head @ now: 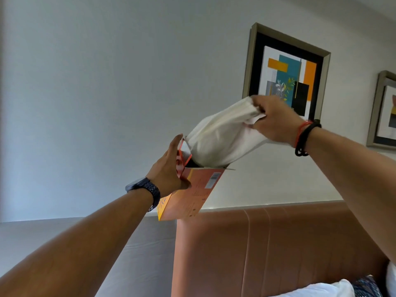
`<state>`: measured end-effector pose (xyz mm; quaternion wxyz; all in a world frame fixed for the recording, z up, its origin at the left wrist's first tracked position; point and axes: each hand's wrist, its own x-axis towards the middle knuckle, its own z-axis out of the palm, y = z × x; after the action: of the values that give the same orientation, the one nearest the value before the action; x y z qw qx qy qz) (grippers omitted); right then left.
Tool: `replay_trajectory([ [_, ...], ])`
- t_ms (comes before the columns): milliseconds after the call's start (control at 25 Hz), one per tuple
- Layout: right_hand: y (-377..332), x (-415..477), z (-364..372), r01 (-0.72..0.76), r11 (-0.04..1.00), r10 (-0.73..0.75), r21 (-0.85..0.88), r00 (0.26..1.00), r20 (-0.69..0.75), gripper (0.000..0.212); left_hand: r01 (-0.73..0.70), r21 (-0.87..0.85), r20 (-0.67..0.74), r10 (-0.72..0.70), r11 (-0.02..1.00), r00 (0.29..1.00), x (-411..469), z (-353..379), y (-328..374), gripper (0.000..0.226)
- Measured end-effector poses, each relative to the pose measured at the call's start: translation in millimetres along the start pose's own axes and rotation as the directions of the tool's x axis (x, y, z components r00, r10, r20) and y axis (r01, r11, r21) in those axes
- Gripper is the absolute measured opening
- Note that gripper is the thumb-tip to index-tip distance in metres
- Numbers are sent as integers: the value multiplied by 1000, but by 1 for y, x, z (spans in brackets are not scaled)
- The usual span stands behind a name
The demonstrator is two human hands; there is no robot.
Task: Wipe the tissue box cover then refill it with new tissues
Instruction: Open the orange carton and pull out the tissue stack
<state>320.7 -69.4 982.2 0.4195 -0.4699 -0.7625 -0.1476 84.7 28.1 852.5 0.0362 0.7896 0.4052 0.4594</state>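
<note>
An orange cardboard tissue box [192,194] is held up in the air in front of the wall, its end flap open at the top. My left hand [171,168] grips the box at its open end, a dark watch on the wrist. A thick stack of white tissues [220,136] sticks out of the open end, tilted up to the right, its lower part still inside the box. My right hand [274,118] is closed on the upper end of the stack. The tissue box cover is not in view.
A padded orange-brown headboard [278,243] fills the lower right, with white pillows [321,289] at the bottom edge. A framed abstract picture [287,69] hangs on the wall behind my right hand, and a second frame [383,110] at the right edge.
</note>
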Motion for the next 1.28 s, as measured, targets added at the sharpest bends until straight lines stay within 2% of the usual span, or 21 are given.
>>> replay_trajectory([
  [120, 7, 1, -9, -129, 966, 163, 226, 976, -142, 39, 136, -113, -62, -144, 984, 988, 0, 1, 1, 122],
  [200, 13, 0, -12, -186, 894, 288, 406, 935, -205, 41, 225, -224, -106, -253, 948, 962, 1, 5, 4, 110],
  [320, 23, -7, -11, -255, 765, 455, 591, 864, -216, 41, 350, -403, -118, -427, 846, 896, 1, 21, 6, 100],
  [400, 32, -17, -8, -296, 657, 553, 693, 814, -178, 38, 392, -586, -81, -533, 709, 842, -4, 41, 3, 89],
  [480, 45, -36, 0, -347, 565, 628, 748, 769, -117, 35, 423, -756, 21, -627, 500, 778, -16, 75, 1, 82],
  [560, 68, -65, 20, -409, 495, 687, 767, 724, -57, 33, 454, -839, 134, -695, 300, 706, -39, 123, -3, 82],
  [600, 84, -84, 34, -444, 457, 716, 771, 698, -23, 32, 468, -850, 169, -718, 240, 675, -54, 149, -4, 87],
  [680, 117, -127, 66, -521, 385, 774, 762, 632, 41, 31, 539, -828, 238, -772, 155, 589, -88, 210, -8, 97],
  [800, 164, -202, 115, -636, 248, 855, 731, 498, 143, 29, 629, -777, 356, -806, 27, 474, -161, 294, -6, 92],
  [920, 210, -293, 165, -726, 110, 901, 679, 361, 239, 28, 722, -691, 483, -771, -45, 414, -256, 372, 1, 88],
  [1080, 248, -406, 214, -781, -6, 909, 624, 256, 329, 27, 832, -542, 590, -760, -121, 274, -380, 438, 22, 93],
  [1280, 283, -531, 265, -817, -158, 910, 554, 98, 403, 30, 917, -320, 648, -761, -238, 29, -479, 512, 28, 103],
])
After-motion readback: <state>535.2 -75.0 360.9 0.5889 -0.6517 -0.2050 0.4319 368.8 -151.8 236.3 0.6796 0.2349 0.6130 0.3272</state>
